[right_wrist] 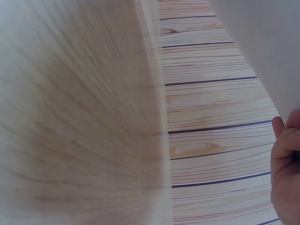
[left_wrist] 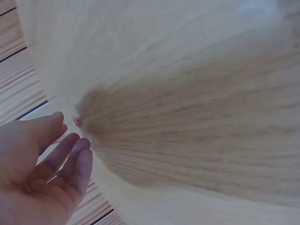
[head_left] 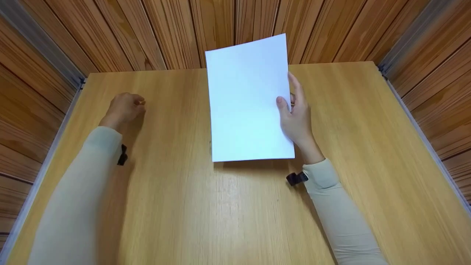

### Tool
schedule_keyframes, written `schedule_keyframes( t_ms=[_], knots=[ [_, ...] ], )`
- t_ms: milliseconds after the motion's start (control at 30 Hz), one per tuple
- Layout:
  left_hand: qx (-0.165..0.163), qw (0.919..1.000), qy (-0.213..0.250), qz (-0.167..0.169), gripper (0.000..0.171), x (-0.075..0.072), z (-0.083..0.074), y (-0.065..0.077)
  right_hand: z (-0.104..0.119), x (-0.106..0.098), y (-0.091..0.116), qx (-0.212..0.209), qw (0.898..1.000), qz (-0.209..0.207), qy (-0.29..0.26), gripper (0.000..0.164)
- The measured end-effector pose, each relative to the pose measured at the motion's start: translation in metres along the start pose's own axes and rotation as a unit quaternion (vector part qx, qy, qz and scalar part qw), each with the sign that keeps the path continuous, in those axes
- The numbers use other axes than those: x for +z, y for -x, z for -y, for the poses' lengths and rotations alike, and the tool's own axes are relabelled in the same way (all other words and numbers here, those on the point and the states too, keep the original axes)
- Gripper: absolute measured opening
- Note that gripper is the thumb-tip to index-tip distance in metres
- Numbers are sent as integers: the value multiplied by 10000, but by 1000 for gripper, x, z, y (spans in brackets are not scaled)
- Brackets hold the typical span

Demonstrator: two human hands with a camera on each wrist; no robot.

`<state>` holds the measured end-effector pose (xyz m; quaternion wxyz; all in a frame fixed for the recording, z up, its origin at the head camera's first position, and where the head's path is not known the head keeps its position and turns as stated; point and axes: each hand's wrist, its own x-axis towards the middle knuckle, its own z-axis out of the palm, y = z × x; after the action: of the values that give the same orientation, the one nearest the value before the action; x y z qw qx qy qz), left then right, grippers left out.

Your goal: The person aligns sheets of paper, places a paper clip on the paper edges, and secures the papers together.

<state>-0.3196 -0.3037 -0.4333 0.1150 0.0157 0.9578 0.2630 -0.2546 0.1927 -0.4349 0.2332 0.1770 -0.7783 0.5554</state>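
In the head view, the right hand (head_left: 298, 119) grips the right edge of a white sheet (head_left: 246, 99), thumb on its face, holding it above the far middle of the wooden counter (head_left: 176, 206), with a wood-plank wall (head_left: 169, 33) along the far side; the left hand (head_left: 124, 107), loosely curled, holds nothing at far left. The left wrist view shows its relaxed fingers (left_wrist: 80, 171) near the counter's edge. In the right wrist view, the sheet is at right, in the right hand's grasp.

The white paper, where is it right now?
In the head view, the white paper is just right of the middle, held over the wooden table by the right hand, which grips its right edge.
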Motion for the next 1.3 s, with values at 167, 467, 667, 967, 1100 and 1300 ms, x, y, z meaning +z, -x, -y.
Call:
schedule_keyframes(
  t_ms=[167, 467, 667, 967, 1100, 1300],
  knots=[
    [40, 9998, -177, -110, 38, 4, 4, -4, 1, 1, 1, -17, 10000, 4, -33, 61],
    [413, 9954, -622, -604, 26, 10, 5, -9, 0, 0, 1, -25, 10000, -28, 10, 62],
    [627, 9924, -745, -753, 21, 12, 5, -9, 1, 1, 1, 85, 10000, -42, 21, 62],
    [505, 9970, -390, -444, 27, 7, 11, -8, -1, 1, 2, 24, 10000, -81, 18, 61],
    [396, 9982, -215, -390, 31, 5, 12, -7, -2, 0, 2, 8, 10000, -50, 18, 61],
    [378, 9982, -159, -447, 29, 6, 12, -9, -1, -1, 1, 3, 9999, -7, 112, 62]
  ],
)
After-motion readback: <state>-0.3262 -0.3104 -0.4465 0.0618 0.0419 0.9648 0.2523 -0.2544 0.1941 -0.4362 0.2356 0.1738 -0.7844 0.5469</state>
